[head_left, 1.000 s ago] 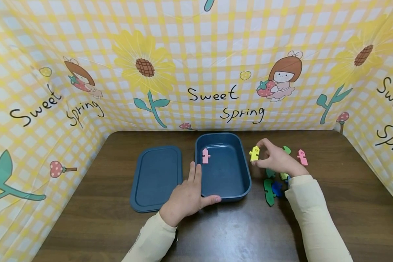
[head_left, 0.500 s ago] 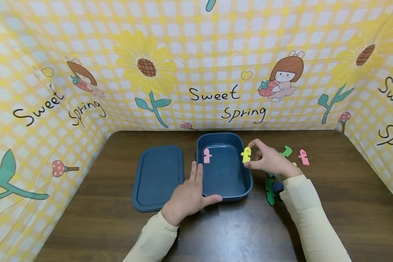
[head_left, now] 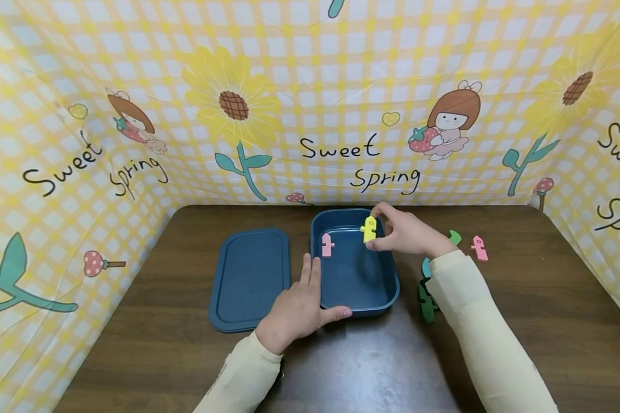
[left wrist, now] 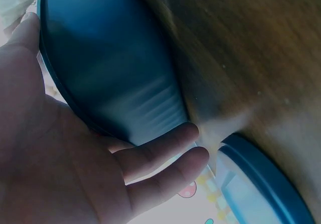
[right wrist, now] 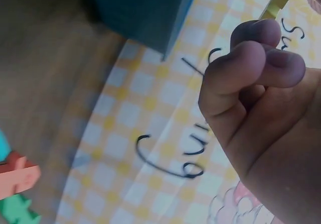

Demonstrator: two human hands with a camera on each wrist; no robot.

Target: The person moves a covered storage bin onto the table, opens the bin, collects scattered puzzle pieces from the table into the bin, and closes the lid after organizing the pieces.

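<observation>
Pink piece [head_left: 327,245] only in head view

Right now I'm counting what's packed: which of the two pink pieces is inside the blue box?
The pink piece by the box's left wall; the other pink piece lies on the table, right.

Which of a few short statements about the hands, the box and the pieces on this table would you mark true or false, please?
1. The right hand pinches a yellow piece over the blue box. True.
2. The lid sits on the box. False: it lies flat on the table, left of the box.
3. A pink piece lies inside the box. True.
4. The left hand holds a green piece. False: it holds nothing and rests at the box's near left corner.
</observation>
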